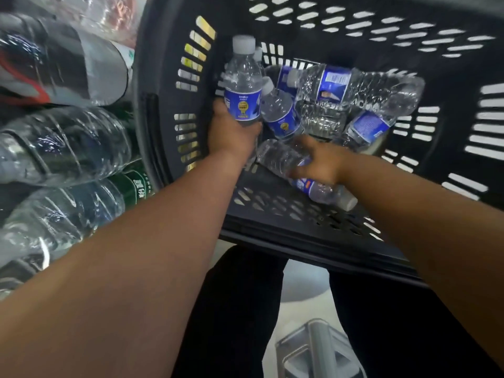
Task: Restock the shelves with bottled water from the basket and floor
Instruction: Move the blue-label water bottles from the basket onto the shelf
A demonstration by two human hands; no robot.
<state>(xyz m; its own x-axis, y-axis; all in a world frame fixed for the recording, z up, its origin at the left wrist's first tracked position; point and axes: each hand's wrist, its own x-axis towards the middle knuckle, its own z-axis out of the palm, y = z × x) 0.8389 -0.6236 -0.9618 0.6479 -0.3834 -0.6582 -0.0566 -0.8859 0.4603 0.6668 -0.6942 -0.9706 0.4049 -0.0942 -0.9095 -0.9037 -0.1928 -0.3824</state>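
While both hands work inside the dark slotted basket [163, 77], the pick-up step is in hand. Left hand [231, 135] grips an upright small water bottle [242, 102] near its base. Right hand [320, 159] wraps a lying small bottle [281, 159], cap toward the person. Next, probably: lift both clear and carry them to the shelf. A large bottle [360, 88] sprawls over the loose ones. Shrink-wrapped water packs [62, 148] crowd the left.

One dark basket [354, 28], at least six blue-labelled bottles [242, 85], left hand [231, 135], right hand [319, 159]
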